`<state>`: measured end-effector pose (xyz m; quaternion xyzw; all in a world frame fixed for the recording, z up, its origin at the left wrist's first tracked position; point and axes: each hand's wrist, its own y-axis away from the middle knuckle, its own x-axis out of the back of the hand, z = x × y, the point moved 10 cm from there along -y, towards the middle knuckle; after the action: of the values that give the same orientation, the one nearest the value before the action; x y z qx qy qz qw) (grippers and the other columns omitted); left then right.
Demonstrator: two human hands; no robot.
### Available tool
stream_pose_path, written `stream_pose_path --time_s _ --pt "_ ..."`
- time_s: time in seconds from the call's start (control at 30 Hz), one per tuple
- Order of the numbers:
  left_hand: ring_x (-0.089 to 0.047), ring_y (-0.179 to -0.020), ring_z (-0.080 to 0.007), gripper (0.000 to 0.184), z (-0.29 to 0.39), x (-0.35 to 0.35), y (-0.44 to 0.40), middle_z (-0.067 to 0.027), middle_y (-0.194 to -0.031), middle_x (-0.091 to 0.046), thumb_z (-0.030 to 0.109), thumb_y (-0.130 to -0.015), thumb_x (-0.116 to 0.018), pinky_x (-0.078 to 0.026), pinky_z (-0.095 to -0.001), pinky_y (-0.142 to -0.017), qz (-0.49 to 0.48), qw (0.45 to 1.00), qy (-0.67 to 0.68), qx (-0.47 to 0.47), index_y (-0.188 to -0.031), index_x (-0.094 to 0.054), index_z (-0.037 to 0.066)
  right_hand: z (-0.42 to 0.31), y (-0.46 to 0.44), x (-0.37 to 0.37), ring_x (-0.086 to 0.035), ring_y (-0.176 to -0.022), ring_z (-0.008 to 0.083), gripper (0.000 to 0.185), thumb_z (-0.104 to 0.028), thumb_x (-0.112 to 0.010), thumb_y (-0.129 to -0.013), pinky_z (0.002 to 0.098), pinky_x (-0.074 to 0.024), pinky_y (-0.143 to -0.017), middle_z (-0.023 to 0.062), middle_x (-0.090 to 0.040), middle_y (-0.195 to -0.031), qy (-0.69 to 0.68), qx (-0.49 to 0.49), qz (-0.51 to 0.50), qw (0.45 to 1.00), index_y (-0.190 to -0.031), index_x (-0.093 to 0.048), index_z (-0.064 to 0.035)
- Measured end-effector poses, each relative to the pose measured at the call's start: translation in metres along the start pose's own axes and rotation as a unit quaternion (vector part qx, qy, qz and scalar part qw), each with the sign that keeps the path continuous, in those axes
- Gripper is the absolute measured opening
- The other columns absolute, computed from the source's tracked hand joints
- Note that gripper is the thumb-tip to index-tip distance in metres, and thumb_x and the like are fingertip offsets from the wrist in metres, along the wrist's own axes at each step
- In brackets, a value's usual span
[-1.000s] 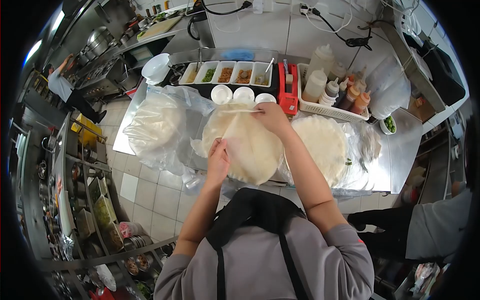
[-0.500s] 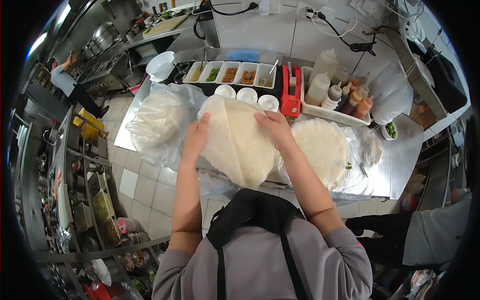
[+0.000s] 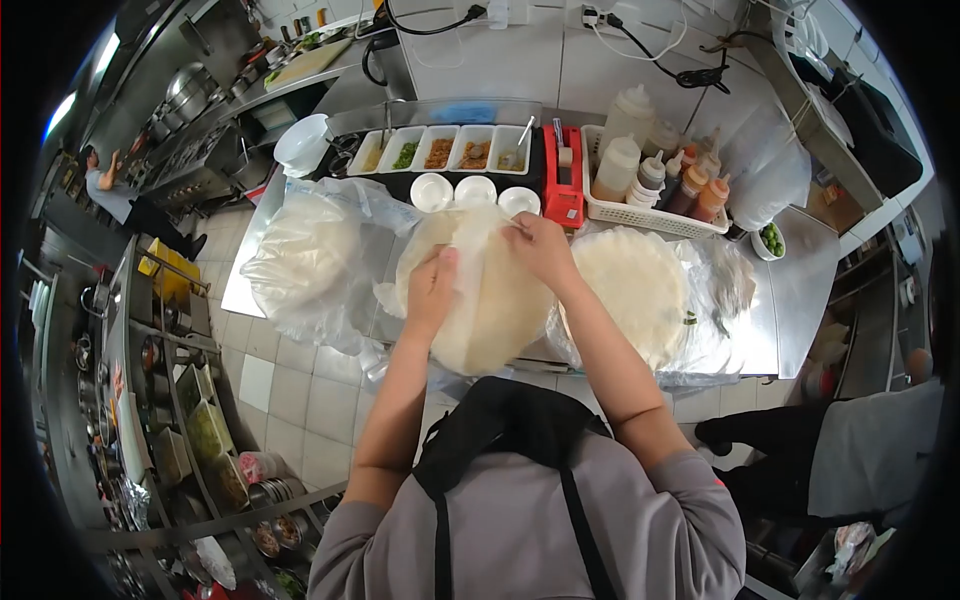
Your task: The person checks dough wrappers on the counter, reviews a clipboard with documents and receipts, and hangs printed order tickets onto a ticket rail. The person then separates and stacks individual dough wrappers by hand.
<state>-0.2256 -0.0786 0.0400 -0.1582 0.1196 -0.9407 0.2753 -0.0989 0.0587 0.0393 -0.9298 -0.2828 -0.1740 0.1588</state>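
A large, thin, pale round flatbread (image 3: 505,315) hangs in front of me over the front part of the steel counter, with a fold or overlapping layer down its middle. My left hand (image 3: 432,292) grips it on the left, the thumb lying on top and the other fingers partly hidden. At its upper right edge, my right hand (image 3: 541,250) pinches the sheet. To the right lies a stack of similar round flatbreads (image 3: 632,298) on plastic wrap. On the left, a clear plastic bag (image 3: 305,245) encloses more pale round sheets.
Behind the flatbread stand three small white bowls (image 3: 475,190) and a row of topping containers (image 3: 440,150). A red tape dispenser (image 3: 564,185) sits beside a white basket (image 3: 655,218) of squeeze bottles. Other people stand at far left (image 3: 118,200) and lower right (image 3: 870,460).
My left hand has moved right and down, over the flatbread's middle. The flatbread has shifted and turned, its layers now overlapping differently. My right hand's fingers have closed more tightly on the edge.
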Motion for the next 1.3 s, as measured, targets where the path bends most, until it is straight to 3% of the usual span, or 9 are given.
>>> stream_pose_path --time_s 0.07,0.17,0.27,0.37,0.47,0.5,0.63,0.87,1.3 --pt "-0.056 -0.078 -0.0189 0.031 -0.018 0.023 0.003 -0.0124 -0.091 -0.061 0.024 -0.091 -0.05 -0.043 -0.0274 -0.071 0.087 0.995 0.008 0.053 -0.086 -0.058 -0.005 0.005 -0.007 0.008 -0.054 -0.058 0.0147 0.019 -0.015 -0.059 -0.082 0.0288 -0.043 -0.057 0.0118 -0.057 -0.064 -0.016 0.002 0.031 0.999 -0.09 -0.059 0.0016" --pt "-0.056 -0.08 -0.0174 0.036 -0.023 0.025 0.004 -0.0118 -0.087 -0.061 0.03 -0.089 -0.053 -0.042 -0.0262 -0.072 0.086 0.99 -0.079 0.082 -0.09 -0.056 -0.005 -0.011 -0.004 0.005 -0.058 -0.063 0.0289 0.016 -0.016 -0.058 -0.081 0.036 -0.0427 -0.058 0.0181 -0.059 -0.071 -0.013 0.032 0.024 0.999 -0.084 -0.058 -0.0003" --pt "-0.055 -0.078 -0.0155 0.043 -0.013 0.017 -0.01 -0.0118 -0.083 -0.061 0.037 -0.087 -0.055 -0.042 -0.0261 -0.07 0.141 0.989 -0.014 -0.03 -0.094 -0.055 -0.005 -0.052 0.009 -0.015 -0.055 -0.061 0.0277 0.017 -0.017 -0.058 -0.082 0.0344 -0.0423 -0.058 0.0174 -0.057 -0.068 -0.018 0.113 -0.044 0.992 -0.083 -0.056 0.0005" --pt "-0.055 -0.073 -0.0153 0.048 0.016 0.014 -0.02 -0.0099 -0.08 -0.061 0.044 -0.084 -0.057 -0.042 -0.0278 -0.066 0.1 0.992 -0.076 0.009 -0.094 -0.058 -0.003 -0.069 0.014 -0.019 -0.052 -0.058 0.0256 0.018 -0.018 -0.057 -0.083 0.0325 -0.0418 -0.057 0.0165 -0.055 -0.067 -0.003 0.15 -0.058 0.987 -0.085 -0.057 -0.0002" --pt "-0.054 -0.068 -0.0145 0.047 -0.014 0.02 -0.026 -0.008 -0.074 -0.06 0.046 -0.084 -0.056 -0.043 -0.029 -0.064 0.064 0.992 -0.064 0.091 -0.088 -0.061 0.0 -0.032 0.008 -0.005 -0.051 -0.057 0.0226 0.018 -0.019 -0.056 -0.085 0.0314 -0.0414 -0.057 0.0153 -0.054 -0.065 -0.05 0.043 -0.006 0.998 -0.087 -0.057 -0.0013" --pt "-0.054 -0.068 -0.0142 0.047 -0.019 0.03 -0.025 -0.0067 -0.072 -0.06 0.047 -0.084 -0.055 -0.043 -0.0287 -0.064 0.084 0.988 -0.074 0.102 -0.087 -0.062 0.0 -0.018 0.007 0.001 -0.05 -0.059 0.0146 0.018 -0.019 -0.055 -0.086 0.0279 -0.0406 -0.058 0.0089 -0.057 -0.065 -0.083 0.01 0.001 0.996 -0.086 -0.059 -0.0014" --pt "-0.052 -0.066 -0.0126 0.046 -0.018 0.073 -0.012 -0.0033 -0.07 -0.059 0.047 -0.084 -0.055 -0.042 -0.028 -0.063 0.163 0.971 -0.073 0.161 -0.084 -0.063 0.001 0.034 0.011 0.007 -0.048 -0.066 0.0053 0.019 -0.019 -0.054 -0.089 0.0207 -0.0391 -0.061 -0.003 -0.059 -0.077 -0.33 -0.051 0.031 0.942 -0.087 -0.06 -0.0017" --pt "-0.051 -0.065 -0.0114 0.043 -0.019 0.139 0.019 -0.0005 -0.07 -0.058 0.043 -0.085 -0.057 -0.042 -0.0261 -0.062 0.322 0.935 0.017 0.145 -0.083 -0.062 -0.001 0.039 0.021 0.036 -0.052 -0.071 0.0058 0.015 -0.017 -0.055 -0.089 0.0203 -0.0411 -0.067 -0.0006 -0.061 -0.082 -0.444 -0.055 0.104 0.889 -0.09 -0.06 -0.0027" --pt "-0.053 -0.067 -0.0102 0.04 0.014 0.26 0.05 -0.003 -0.076 -0.06 0.042 -0.083 -0.062 -0.042 -0.0229 -0.062 0.373 0.915 -0.075 0.133 -0.084 -0.062 0.001 0.082 0.027 -0.005 -0.052 -0.072 0.0065 0.015 -0.017 -0.055 -0.089 0.0211 -0.0415 -0.068 -0.001 -0.061 -0.081 -0.477 -0.12 0.12 0.862 -0.087 -0.06 -0.0025"
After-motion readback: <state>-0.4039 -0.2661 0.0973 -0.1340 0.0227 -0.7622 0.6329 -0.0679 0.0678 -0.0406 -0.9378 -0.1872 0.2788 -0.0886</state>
